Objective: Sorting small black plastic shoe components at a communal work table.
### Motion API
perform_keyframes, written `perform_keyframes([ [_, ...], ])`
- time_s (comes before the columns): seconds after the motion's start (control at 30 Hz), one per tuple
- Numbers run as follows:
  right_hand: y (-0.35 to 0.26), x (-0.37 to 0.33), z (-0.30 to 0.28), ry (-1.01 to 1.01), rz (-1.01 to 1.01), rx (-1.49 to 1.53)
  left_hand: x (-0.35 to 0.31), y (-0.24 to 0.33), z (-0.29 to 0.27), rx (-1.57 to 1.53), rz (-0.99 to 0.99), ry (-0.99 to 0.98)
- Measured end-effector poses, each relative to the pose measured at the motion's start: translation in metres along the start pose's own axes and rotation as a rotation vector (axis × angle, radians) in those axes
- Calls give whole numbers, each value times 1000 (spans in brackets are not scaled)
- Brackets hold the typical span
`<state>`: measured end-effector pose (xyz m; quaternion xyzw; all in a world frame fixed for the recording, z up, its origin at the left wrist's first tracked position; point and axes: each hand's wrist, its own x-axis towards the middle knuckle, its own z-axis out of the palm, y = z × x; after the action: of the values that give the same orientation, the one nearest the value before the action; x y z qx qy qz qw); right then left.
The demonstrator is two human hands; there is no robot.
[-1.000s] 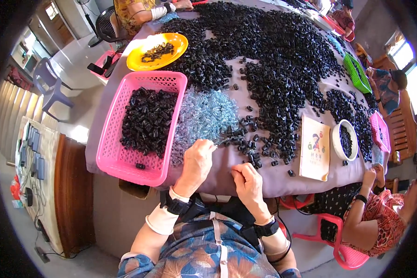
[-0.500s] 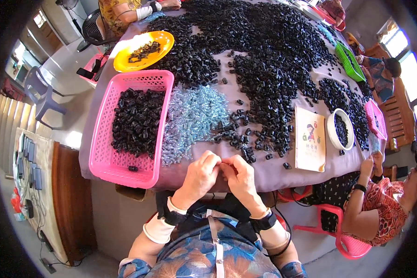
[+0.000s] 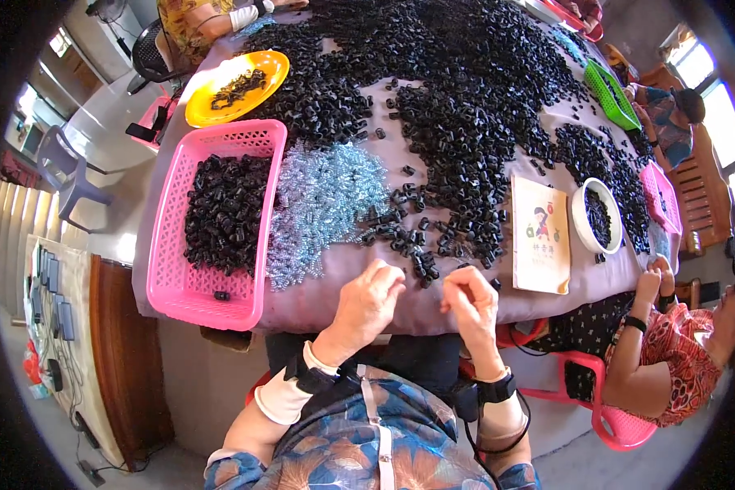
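My left hand point(image 3: 366, 300) is raised over the table's near edge, thumb and fingers pinched together. Whatever it may hold is too small to make out. Apart from it, on the right, my right hand point(image 3: 471, 302) has curled fingers beside the nearest small black plastic parts point(image 3: 416, 261); its fingertips' contents are hidden. Left of my hands stands a pink perforated basket point(image 3: 189, 287) with a heap of black parts point(image 3: 230, 212) in it. Between basket and loose parts lies a pile of small, pale blue, spring-like coils point(image 3: 322, 204).
A booklet point(image 3: 541, 245) and a white round bowl point(image 3: 578, 224) of black parts lie to the right. A yellow plate point(image 3: 261, 94) sits at the far left, a green basket point(image 3: 621, 110) at the far right. A co-worker point(image 3: 670, 351) sits at the right.
My hands, together half a second ago, have parted. The right hand has moved right toward the loose black parts; the left stays near its place. The whole view has shifted slightly.
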<state>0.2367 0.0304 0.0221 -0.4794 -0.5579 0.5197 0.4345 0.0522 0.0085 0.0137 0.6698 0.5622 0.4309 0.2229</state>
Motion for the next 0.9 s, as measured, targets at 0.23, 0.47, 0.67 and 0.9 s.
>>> perform_keyframes([
  [0.23,16,-1,-10,203,-43,86,20,0,7,-47,-53,17],
  [0.47,20,-1,-10,214,-85,152,12,5,23,9,-51,-27],
  [0.67,25,0,-13,232,-51,218,14,20,29,184,-53,-100],
  [0.9,20,0,-7,200,-58,88,5,10,38,244,34,-107],
])
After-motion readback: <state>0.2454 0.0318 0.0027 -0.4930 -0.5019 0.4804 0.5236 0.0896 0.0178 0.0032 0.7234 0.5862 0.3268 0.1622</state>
